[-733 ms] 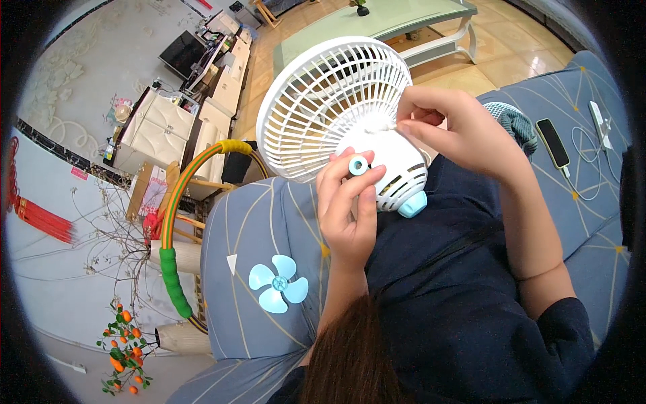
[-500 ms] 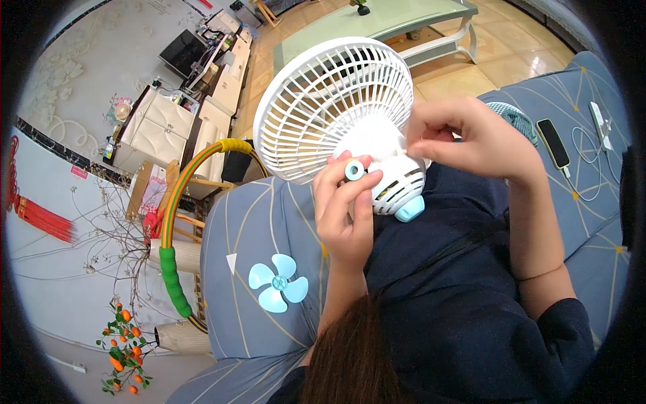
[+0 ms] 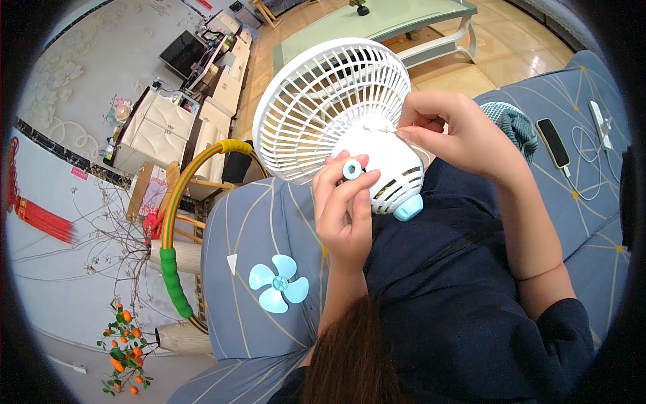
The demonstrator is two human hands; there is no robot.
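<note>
Head view: a white fan (image 3: 336, 111) sits at the upper middle of the frame, held over the lap. The left hand (image 3: 343, 209) grips its motor housing, fingers pinching a small blue ring knob (image 3: 352, 168). The right hand (image 3: 457, 135) has fingers closed at the grille's back edge. A blue fan blade (image 3: 278, 284) lies on the sofa (image 3: 256, 222), lower left. Likely mid-assembly; next calls for seating the knob squarely

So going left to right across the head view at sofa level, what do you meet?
Hoop → loose light-blue fan blade → left hand → right hand → black phone → white charging cable.
</note>
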